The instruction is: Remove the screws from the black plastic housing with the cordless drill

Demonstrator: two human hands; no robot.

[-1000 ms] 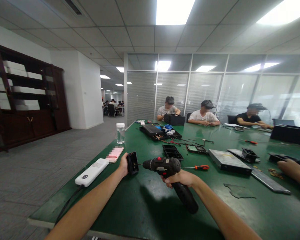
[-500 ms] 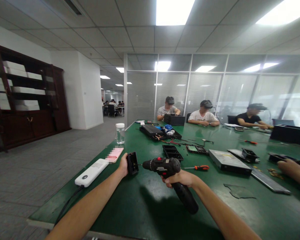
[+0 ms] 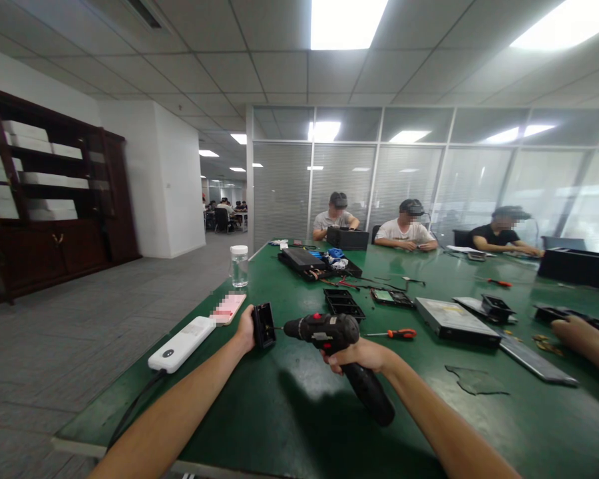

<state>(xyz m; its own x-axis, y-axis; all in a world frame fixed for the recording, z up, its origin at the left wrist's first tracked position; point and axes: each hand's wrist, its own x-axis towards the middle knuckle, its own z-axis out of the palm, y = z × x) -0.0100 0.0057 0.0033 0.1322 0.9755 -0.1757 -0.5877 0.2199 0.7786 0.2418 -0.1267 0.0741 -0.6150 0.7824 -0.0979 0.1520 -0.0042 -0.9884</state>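
Note:
My left hand [image 3: 247, 328] grips a small black plastic housing [image 3: 264, 326] by its left side, its open face turned toward the right. Wrapped round the handle of a black cordless drill [image 3: 324, 330] is my right hand [image 3: 362, 357]. The drill points left, and its thin bit reaches the open side of the housing; whether it touches a screw inside I cannot tell. Behind the drill lies a black two-part plastic frame [image 3: 344, 305]. An orange-handled screwdriver [image 3: 402, 334] rests on the green table [image 3: 219, 426] just right of the drill.
Left of my hand lie a white power strip [image 3: 182, 344], a pink phone [image 3: 229, 308] and a clear jar [image 3: 239, 266]. On the right are a metal disc drive [image 3: 456, 322], a broken dark sheet [image 3: 476, 380] and a co-worker's hand [image 3: 582, 338]. Several people sit across the table.
Both hands, the housing and the drill keep nearly the same place. The whole view shifts very slightly.

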